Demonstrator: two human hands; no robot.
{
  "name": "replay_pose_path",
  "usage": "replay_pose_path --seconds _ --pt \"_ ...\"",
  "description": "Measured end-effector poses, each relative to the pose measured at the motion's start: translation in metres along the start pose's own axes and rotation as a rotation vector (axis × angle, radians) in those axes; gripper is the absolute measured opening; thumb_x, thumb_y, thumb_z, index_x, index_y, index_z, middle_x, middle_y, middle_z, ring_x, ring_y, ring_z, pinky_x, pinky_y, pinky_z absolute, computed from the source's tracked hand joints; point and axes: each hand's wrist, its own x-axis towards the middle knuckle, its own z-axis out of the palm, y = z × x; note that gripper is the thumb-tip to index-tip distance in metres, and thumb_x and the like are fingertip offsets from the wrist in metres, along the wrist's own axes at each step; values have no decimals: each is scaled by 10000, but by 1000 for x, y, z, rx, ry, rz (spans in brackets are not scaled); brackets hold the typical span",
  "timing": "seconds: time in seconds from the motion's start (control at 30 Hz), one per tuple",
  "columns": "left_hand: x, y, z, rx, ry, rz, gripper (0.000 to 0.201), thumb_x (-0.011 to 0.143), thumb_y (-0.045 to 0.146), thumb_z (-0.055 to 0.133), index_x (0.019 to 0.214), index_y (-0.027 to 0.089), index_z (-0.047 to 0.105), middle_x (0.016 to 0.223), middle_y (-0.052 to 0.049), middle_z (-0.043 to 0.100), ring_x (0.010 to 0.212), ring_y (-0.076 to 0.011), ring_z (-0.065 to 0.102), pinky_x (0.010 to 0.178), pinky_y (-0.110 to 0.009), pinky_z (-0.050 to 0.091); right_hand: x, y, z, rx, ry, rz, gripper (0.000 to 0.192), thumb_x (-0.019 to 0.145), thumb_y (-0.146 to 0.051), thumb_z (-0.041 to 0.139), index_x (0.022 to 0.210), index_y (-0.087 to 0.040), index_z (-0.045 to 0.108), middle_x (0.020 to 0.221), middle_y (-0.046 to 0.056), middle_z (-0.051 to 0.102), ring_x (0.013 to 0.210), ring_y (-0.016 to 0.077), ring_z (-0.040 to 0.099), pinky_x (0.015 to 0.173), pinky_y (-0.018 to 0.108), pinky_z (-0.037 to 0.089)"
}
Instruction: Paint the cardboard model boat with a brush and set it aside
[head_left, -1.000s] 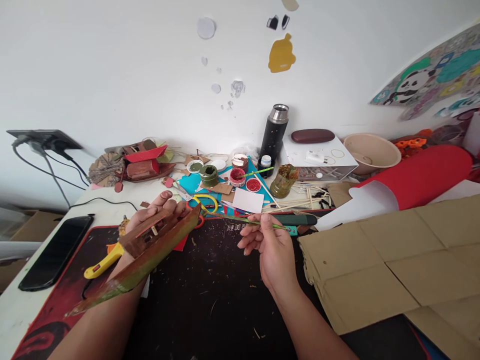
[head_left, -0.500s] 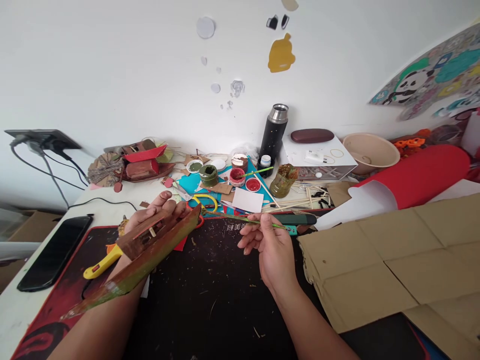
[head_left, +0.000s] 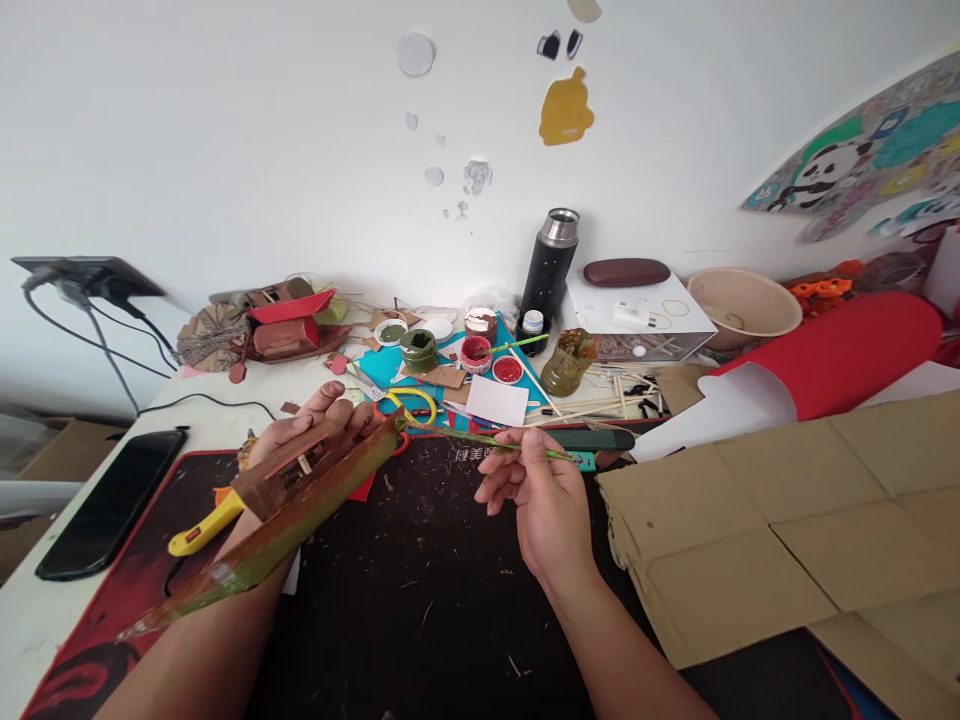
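Two bare hands are seen over the dark mat point(head_left: 420, 590) that lies at the near edge of the surface. A long brown and green model boat point(head_left: 300, 500) is held up by the left hand point(head_left: 315, 425), which is under it with the palm up; the fingers point(head_left: 352, 412) are curled loosely around the far end of the boat, and a small brown cabin is seen on top of it. The boat is tilted, with its near tip low over the mat's left side. A thin green paintbrush point(head_left: 487, 443) is pinched by the right hand point(head_left: 544, 500) between the thumb and the first fingers, which are closed on its stick. The brush tip is pointed left and is touching or just beside the far tip of the boat; which one cannot be told. A yellow cutter point(head_left: 199, 525) is lying on the mat under the boat. Paint pots point(head_left: 472, 352) and a black flask point(head_left: 547, 265) are set near the far edge of the surface. A black phone point(head_left: 112, 500) is lying by the left edge. Brown cardboard sheets point(head_left: 787, 520) are spread at the right side.
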Motion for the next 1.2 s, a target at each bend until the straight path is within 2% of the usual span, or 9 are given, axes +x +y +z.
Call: replay_pose_path --seconds 0.23,0.4,0.57,0.73,0.83,1.07,1.2 --pt "0 0 1 18 28 15 291 727 250 851 983 245 713 646 53 622 715 -193 643 807 -383 624 1 1 -1 -13 17 -4 550 922 -724 887 930 -181 799 742 54 852 513 181 786 407 203 568" --pt "0 2 2 28 38 -17 260 730 251 825 953 261 691 645 47 608 706 -205 626 787 -405 622 -1 1 -1 4 -40 2 557 928 -730 878 929 -179 800 732 51 847 500 178 779 400 202 561" --pt "-1 1 0 15 75 10 227 796 244 779 1006 262 696 668 43 628 742 -215 655 838 -423 618 -1 1 0 7 10 12 558 906 -730 901 927 -181 803 730 43 846 508 167 780 411 189 563" --pt "0 1 1 41 74 8 280 719 247 824 983 233 731 670 29 636 720 -202 629 801 -399 609 0 1 0 -8 -28 5 566 918 -745 879 925 -184 799 729 44 843 488 166 762 403 202 560" --pt "0 0 2 48 85 27 266 725 256 817 982 235 756 671 22 638 713 -202 627 788 -391 607 -1 0 0 -6 2 19 566 902 -741 896 924 -183 802 721 45 841 496 173 769 405 203 558" --pt "5 2 -6 25 10 -30 277 728 220 817 987 253 723 667 38 611 720 -202 643 816 -394 621 -4 0 1 3 -80 35 552 922 -736 881 917 -191 799 716 37 837 498 177 778 406 201 548" --pt "7 1 -12 10 14 -23 279 763 251 823 999 272 676 653 59 584 719 -204 655 813 -386 619 -3 0 0 -1 -28 41 569 902 -748 894 911 -187 797 702 34 829 502 173 776 414 199 553"
